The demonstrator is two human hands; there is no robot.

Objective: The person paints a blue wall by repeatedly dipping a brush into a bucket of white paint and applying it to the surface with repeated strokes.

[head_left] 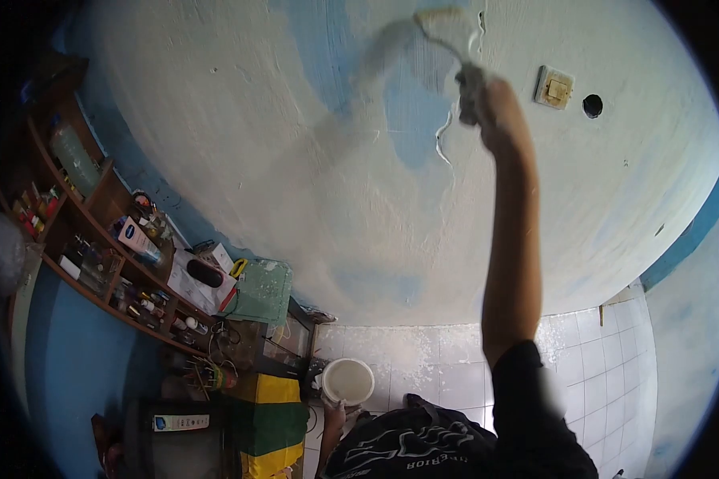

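My right hand (499,108) is closed around the dark handle of a paint roller (441,16), raised high with the arm stretched out. The roller's pale sleeve lies against the upper wall (295,215), where whitish paint covers much of a blue layer and blue patches show through. A raised, uneven crack runs down the wall near the roller. Low at my left side, my left hand (333,421) grips a white bucket (348,382) at its near rim. Part of that hand's fingers is hidden by the bucket.
A light switch (553,88) and a round dark hole (592,106) sit right of the roller. Wooden shelves (88,199) with bottles line the left, above a green board (264,291) and a yellow-green cloth (270,423). White splatters mark the tiled floor (447,351).
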